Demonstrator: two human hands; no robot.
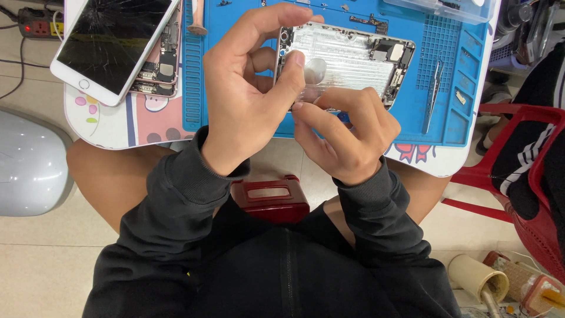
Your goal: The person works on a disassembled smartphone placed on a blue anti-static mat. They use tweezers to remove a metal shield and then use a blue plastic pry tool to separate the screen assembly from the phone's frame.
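Head view: left hand (247,94) grips the open phone shell (347,59) over the blue mat (459,76) on the small desk (118,126). Right hand (344,132) pinches its near edge. Cracked phone (112,41) lies far left, tweezers (432,94) right, tiled floor (47,253) below.

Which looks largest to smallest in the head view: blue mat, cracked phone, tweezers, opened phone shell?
1. Blue mat
2. Cracked phone and phone shell: alike, and the shell is partly covered by the hands, so unranked
3. Tweezers
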